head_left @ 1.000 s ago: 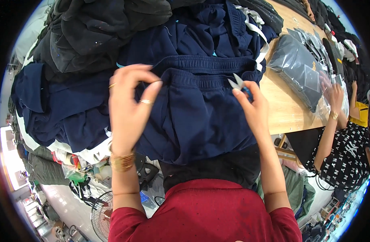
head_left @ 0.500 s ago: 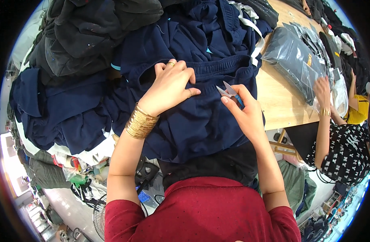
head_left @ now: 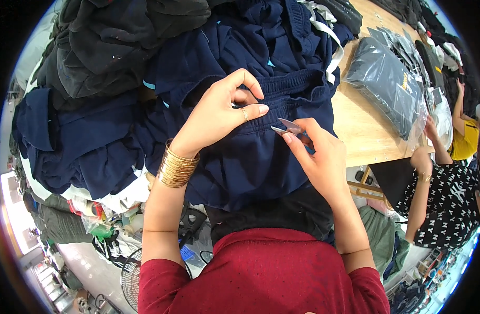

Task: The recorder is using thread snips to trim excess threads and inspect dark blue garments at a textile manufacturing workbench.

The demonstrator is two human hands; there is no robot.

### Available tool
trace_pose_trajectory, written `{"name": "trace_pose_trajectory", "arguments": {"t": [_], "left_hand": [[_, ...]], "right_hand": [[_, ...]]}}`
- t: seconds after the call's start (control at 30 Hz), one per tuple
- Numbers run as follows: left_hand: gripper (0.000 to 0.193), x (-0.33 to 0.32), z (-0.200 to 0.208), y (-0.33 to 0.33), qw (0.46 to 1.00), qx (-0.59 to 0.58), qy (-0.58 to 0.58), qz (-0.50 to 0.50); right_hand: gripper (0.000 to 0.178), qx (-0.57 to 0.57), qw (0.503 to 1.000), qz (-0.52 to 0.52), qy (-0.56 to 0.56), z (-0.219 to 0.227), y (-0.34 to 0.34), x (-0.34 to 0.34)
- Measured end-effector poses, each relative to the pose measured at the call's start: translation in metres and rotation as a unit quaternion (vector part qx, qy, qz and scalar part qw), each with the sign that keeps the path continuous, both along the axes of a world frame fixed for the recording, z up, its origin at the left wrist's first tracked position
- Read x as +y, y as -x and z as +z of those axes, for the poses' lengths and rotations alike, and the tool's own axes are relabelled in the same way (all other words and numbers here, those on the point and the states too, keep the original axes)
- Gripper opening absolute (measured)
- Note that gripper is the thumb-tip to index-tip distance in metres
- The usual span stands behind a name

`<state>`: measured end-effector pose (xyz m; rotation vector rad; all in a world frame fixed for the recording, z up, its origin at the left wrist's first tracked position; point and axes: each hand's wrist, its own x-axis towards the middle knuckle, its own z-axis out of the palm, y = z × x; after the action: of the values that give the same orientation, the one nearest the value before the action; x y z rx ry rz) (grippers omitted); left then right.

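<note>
Dark navy elastic-waist trousers (head_left: 224,178) lie spread in front of me, their gathered waistband (head_left: 297,89) curving across the middle. Over the waistband's left part, my left hand (head_left: 211,115) hovers with bent fingers, thumb and index fingertip apart; I see nothing between them. It wears rings and a stack of gold bangles (head_left: 178,166). In my right hand (head_left: 323,157) I hold small thread snips (head_left: 288,126), gripped between thumb and fingers. Their two blades are spread and point left, just below the waistband, near my left thumb. The fingers hide most of the snips' handle.
More navy garments (head_left: 83,141) are heaped at left, with black garments (head_left: 120,47) piled behind. White tape (head_left: 331,47) hangs at the back. A clear-bagged dark garment (head_left: 386,83) lies on the wooden table (head_left: 365,141). Another person (head_left: 444,199) works at right.
My left hand has come up off the waistband, its index finger now curled above the thumb. The snips have shifted slightly left and down. At right, the co-worker's near hand has moved lower.
</note>
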<state>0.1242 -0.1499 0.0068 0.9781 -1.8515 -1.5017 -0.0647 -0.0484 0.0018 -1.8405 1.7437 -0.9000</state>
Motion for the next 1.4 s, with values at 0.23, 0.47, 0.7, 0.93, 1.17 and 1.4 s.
{"name": "trace_pose_trajectory", "arguments": {"t": [0.23,0.47,0.7,0.93,1.17,1.4], "left_hand": [[0.023,0.003,0.005,0.003,1.0,-0.005,-0.015,0.01],[0.023,0.004,0.004,0.002,1.0,-0.01,-0.012,0.013],[0.022,0.004,0.006,0.002,1.0,-0.001,-0.023,0.008],[0.021,0.005,0.006,0.002,0.999,0.004,-0.036,0.002],[0.021,0.007,0.006,0.003,0.998,0.023,-0.05,0.014],[0.021,0.013,0.003,0.008,0.999,0.025,-0.029,0.018]], "right_hand": [[0.018,0.076,0.996,0.015,0.046,0.004,-0.001,-0.001],[0.016,0.104,0.993,0.023,0.058,0.008,-0.001,-0.001],[0.021,-0.021,1.0,0.015,-0.009,-0.002,0.001,-0.002],[0.019,-0.259,0.961,0.025,-0.097,-0.002,0.004,-0.003],[0.03,-0.159,0.987,0.006,0.031,0.004,-0.011,-0.004],[0.007,-0.237,0.969,-0.017,0.06,-0.017,-0.015,-0.01]]}}
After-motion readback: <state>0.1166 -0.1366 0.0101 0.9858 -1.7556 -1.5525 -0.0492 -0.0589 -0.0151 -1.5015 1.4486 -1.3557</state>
